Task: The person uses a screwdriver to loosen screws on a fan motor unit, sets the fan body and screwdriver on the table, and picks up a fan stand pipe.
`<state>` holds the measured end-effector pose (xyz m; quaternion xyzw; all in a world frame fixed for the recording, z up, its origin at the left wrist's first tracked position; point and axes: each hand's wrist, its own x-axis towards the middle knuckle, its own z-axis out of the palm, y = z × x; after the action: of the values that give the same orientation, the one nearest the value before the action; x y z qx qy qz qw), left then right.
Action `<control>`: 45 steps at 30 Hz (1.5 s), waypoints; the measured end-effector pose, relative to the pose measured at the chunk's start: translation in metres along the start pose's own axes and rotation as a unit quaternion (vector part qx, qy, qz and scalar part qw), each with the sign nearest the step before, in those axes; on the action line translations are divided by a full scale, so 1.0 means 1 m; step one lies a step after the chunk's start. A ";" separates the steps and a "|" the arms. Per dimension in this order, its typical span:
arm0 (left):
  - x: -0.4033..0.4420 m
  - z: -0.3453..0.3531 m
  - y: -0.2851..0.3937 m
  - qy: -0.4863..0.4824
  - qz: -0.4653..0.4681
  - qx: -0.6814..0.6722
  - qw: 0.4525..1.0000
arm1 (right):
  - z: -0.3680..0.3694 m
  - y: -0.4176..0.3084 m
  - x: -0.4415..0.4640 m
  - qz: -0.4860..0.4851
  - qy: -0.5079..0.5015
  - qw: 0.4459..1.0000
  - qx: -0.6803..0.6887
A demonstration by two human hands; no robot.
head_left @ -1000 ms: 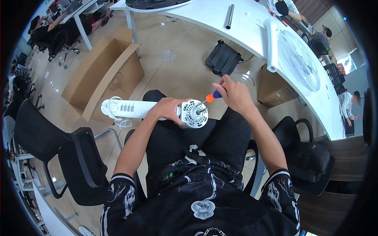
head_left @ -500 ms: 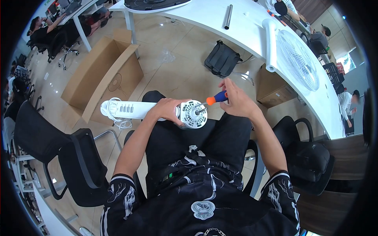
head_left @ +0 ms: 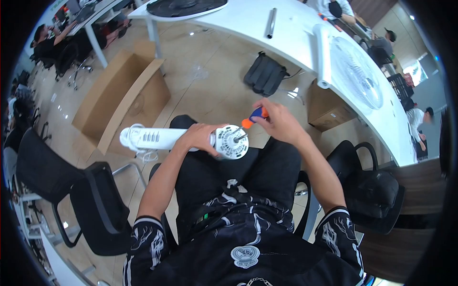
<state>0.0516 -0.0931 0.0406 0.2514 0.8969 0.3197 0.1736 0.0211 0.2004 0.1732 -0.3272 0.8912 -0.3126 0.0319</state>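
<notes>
Across my lap lies a white fan body (head_left: 162,138), with a row of buttons on its column and a cord wrapped near its left end. My left hand (head_left: 199,138) is wrapped round it just behind the round slotted motor housing (head_left: 232,148), whose face is turned up with a metal shaft at its middle. In my right hand (head_left: 279,123) is a screwdriver (head_left: 256,116) with a blue and orange handle. Its blade slants down to the housing face beside the shaft; whether the tip sits in a screw is too small to tell.
An open cardboard box (head_left: 136,102) stands on the floor ahead left. On the curved white table (head_left: 291,43) lie a fan grille (head_left: 355,71), a white tube (head_left: 323,57), and a metal pole (head_left: 272,23). A black bag (head_left: 265,74) rests on the floor, and office chairs (head_left: 98,205) flank me.
My right hand has shifted slightly left and turned, so the screwdriver stands steeper and more of its handle end shows. My left hand keeps its grip; the whole view has shifted a little.
</notes>
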 end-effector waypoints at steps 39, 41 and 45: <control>0.021 0.002 -0.026 -0.109 -0.080 0.146 0.980 | -0.072 0.163 0.076 0.214 0.552 0.720 0.363; 0.022 0.001 -0.024 -0.104 -0.090 0.125 0.983 | -0.073 0.186 0.109 0.248 0.614 0.730 0.170; 0.018 0.001 -0.017 -0.079 -0.125 0.082 0.986 | -0.083 0.224 0.151 0.249 0.620 0.736 0.112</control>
<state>0.0310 -0.0941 0.0259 0.1754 0.9279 0.1998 0.2614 -0.2451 0.2863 0.1320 0.1787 0.7221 -0.5244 -0.4144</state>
